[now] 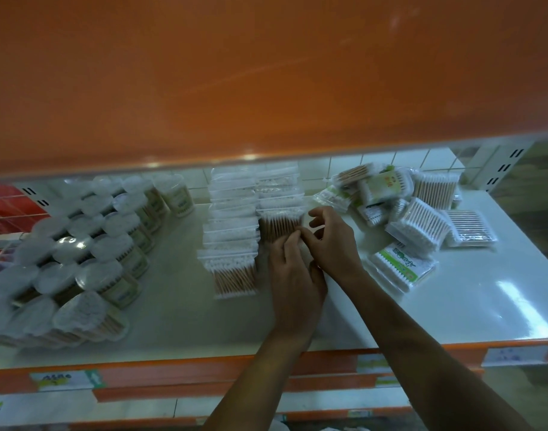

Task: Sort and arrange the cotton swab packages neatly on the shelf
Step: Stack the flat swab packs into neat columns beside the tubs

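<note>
White shelf [459,293] under orange panel [266,73], jars [80,244] left, loose packs [416,222] right. Left hand [294,275] grip pinching a middle zip bag [279,220]. Right hand [335,244] grip curled at its corner, hold unclear.

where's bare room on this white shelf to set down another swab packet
Bare white shelf lies between the round clear plastic tubs and the rows of clear zip bags, and at the front right corner before the loose heap of swab packets. The heap crowds the back right; the left hand and right hand fill the middle front.
</note>
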`<state>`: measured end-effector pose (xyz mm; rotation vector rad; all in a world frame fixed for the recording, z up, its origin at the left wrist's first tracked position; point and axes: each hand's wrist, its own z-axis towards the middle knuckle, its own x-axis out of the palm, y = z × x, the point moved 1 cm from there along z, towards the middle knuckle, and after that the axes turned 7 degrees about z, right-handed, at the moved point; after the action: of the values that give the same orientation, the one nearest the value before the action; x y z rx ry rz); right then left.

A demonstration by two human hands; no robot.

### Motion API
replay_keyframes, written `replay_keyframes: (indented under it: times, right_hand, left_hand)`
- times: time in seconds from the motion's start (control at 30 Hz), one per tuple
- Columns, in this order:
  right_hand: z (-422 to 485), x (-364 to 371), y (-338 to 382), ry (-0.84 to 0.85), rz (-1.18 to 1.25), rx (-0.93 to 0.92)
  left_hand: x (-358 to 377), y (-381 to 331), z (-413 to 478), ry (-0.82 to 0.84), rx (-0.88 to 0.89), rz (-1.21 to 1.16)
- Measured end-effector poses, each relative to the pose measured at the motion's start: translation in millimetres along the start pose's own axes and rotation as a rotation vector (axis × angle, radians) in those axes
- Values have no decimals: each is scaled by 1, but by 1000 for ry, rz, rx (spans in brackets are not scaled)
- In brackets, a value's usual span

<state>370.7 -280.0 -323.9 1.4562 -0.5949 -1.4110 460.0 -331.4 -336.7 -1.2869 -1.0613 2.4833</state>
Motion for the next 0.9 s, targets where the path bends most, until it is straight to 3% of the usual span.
replay_keyframes:
  times: [0.3,0.67,0.8,0.9]
  right_hand:
    - [7,-33,-6,-53,-152,-100]
    - [19,-75,-10,-161,-465,-289]
    - [42,-93,-21,-166,-586,-297]
    - [56,-105,-30,-108,-654,-202]
  left_hand:
    - [14,-27,14,53,181,164]
    - [45,-48,40,92,253,306]
    - [50,-58,41,117,276,298]
    - [54,-63,41,127,275,322]
